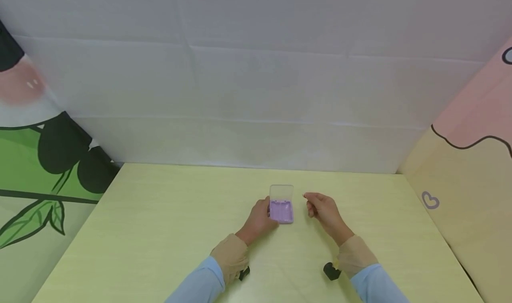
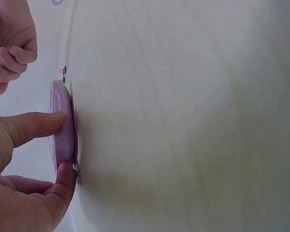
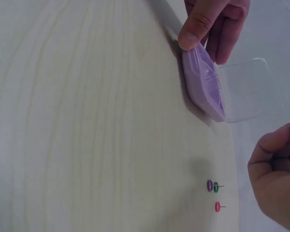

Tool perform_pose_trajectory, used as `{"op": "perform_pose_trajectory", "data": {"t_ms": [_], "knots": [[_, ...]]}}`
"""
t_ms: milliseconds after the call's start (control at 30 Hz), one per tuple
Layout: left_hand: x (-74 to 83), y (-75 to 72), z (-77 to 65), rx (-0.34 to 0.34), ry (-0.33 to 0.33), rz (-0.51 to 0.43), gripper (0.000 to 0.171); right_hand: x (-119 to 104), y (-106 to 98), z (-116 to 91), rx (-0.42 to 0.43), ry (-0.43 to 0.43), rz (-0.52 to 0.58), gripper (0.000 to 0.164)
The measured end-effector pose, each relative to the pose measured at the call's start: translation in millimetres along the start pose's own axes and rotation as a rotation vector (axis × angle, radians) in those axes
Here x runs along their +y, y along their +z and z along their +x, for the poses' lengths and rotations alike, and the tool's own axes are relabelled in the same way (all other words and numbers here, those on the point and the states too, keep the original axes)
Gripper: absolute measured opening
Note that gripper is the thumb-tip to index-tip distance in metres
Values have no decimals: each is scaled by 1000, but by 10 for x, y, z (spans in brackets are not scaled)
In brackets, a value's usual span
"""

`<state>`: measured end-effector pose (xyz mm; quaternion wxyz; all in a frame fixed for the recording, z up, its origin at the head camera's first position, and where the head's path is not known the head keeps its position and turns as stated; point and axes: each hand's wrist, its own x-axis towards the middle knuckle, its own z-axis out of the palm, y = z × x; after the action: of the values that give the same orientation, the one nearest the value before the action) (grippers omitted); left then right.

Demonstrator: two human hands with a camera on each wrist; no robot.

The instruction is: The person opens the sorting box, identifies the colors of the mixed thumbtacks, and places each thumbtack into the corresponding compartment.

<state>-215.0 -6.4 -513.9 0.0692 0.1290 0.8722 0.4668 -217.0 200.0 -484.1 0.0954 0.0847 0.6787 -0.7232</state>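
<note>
A small purple box with its clear hinged lid standing raised rests on the table. My left hand grips the box's left side, with the thumb on one edge and curled fingers on another. To the right of the box my right hand is held above the table. Its thumb and forefinger pinch a tiny pale thing, too small to make out. Below that hand lie a purple pushpin, a green pushpin and a pink-red pushpin.
The pale wooden table ends at a white sheet wall behind. Printed panels stand at both sides, green on the left and pink and cream on the right. Dark wrist-camera parts hang under the wrists.
</note>
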Motion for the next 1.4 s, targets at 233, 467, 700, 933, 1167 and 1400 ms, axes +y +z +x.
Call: {"op": "perform_pose_trajectory", "data": {"t_ms": [233, 467, 700, 933, 1167, 1400], "knots": [[13, -4, 1, 1, 14, -6, 64, 53, 128, -6, 5, -43, -215, 40], [-12, -9, 18, 4, 58, -27, 56, 91, 229, 2, -14, -57, -271, 36], [-10, -10, 13, 1, 50, -16, 59, 136, 289, 19, 8, -72, -365, 29], [-8, -1, 8, 5, 34, 10, 67, 153, 359, 7, 26, -139, -497, 22], [3, -1, 8, 7, 25, 21, 69, 226, 451, 17, 28, -186, -628, 18], [4, -11, 2, 22, 75, 42, 60, 328, 516, 45, -14, -259, -717, 14]]}}
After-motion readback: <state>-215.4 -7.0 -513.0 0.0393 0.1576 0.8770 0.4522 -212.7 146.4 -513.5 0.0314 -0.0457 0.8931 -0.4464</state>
